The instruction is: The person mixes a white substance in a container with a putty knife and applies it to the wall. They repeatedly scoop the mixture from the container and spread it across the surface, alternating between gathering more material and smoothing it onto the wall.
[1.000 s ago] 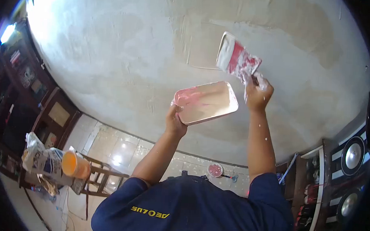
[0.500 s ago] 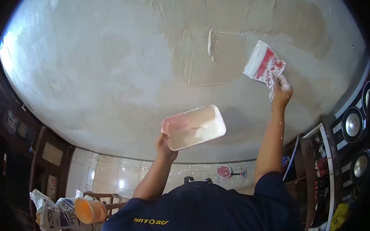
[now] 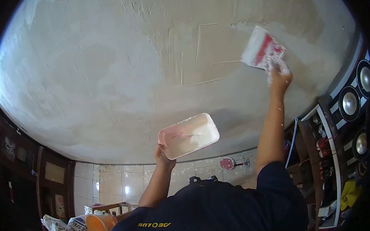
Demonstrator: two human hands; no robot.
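Observation:
My left hand (image 3: 165, 157) grips the near left corner of a shallow tray (image 3: 188, 136), pink at one end, with white paste in it. My right hand (image 3: 281, 75) is closed round a wide scraper (image 3: 262, 48), red and smeared with white, whose blade edge lies at the wall (image 3: 112, 79). Ridges of paste form straight lines on the wall, left of the scraper. White paste spots my right fingers and forearm.
At the lower left are an orange bucket (image 3: 99, 224), a printed sack (image 3: 55, 224) and a wooden frame. A shelf with shoes (image 3: 324, 148) and round speakers (image 3: 349, 103) stands at the right. A round pink-speckled object (image 3: 226, 163) lies on the tiled floor (image 3: 132, 183).
The scraper has moved over the wall, and the thick vertical bead of paste is now a thin line, with a new line beside the blade. The view has shifted slightly.

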